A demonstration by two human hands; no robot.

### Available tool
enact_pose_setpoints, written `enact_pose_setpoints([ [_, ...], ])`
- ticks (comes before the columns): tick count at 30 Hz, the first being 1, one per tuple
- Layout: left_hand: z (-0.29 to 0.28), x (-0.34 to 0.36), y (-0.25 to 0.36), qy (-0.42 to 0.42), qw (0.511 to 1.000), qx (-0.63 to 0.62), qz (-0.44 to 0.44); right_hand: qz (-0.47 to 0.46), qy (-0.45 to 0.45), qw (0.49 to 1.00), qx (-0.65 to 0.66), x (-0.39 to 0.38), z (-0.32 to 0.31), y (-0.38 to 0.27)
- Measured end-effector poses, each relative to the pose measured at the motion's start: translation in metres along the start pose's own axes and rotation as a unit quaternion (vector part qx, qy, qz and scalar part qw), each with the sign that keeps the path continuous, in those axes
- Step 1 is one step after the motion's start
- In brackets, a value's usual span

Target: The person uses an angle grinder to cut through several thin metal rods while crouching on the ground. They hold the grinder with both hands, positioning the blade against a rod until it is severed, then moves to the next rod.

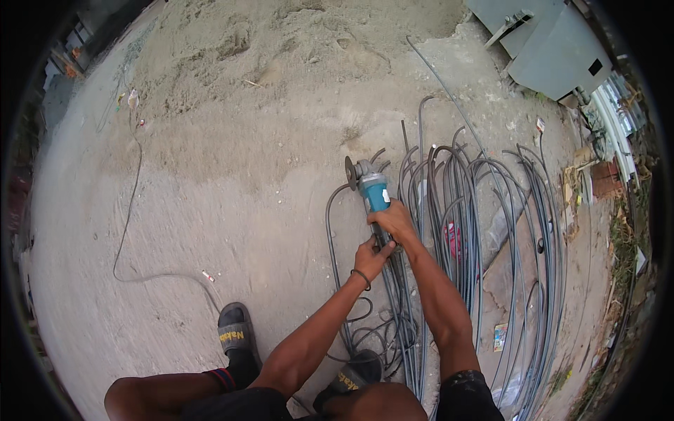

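- Sandy ground (210, 210): spans most of the frame; level, steady footing on it would serve the work best.
- Long metal bars (469, 224): bent, dark grey, bundled from centre to right of frame; their loose ends would best be kept from catching the tool.
- Grey metal box (562, 63): upper right, well apart from the tool.
- Thin dark cable (126, 231): curves down the left; best kept away from the disc.
- Angle grinder (375, 195): teal body, just above centre, angled upward; a firm two-handed hold seems advisable.
- Right hand (397, 221): wrapped around the grinder behind its teal casing.
- Left hand (371, 258): fingers drawn narrow on the handle's rear, partly hidden.
- Disc (350, 173): at the grinder's head, near a curved bar; whether it spins cannot be told, so fingers should stay behind the casing.
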State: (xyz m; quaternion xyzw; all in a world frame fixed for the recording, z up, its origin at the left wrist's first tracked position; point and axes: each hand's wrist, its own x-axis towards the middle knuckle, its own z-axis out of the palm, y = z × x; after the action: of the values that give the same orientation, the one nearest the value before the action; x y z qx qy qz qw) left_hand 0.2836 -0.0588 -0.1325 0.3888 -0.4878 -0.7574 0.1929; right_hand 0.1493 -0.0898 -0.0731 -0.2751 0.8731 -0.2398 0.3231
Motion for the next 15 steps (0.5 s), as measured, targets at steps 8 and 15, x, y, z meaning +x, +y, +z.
enact_pose_setpoints([
  [8,-0.007,0.01,0.012,-0.071,0.996,-0.034,-0.049,0.0,0.039,0.999,-0.021,0.007,0.001,-0.004],
  [15,-0.008,0.006,0.014,-0.015,0.999,-0.042,-0.029,0.009,0.003,1.0,-0.018,0.009,0.004,-0.009],
])
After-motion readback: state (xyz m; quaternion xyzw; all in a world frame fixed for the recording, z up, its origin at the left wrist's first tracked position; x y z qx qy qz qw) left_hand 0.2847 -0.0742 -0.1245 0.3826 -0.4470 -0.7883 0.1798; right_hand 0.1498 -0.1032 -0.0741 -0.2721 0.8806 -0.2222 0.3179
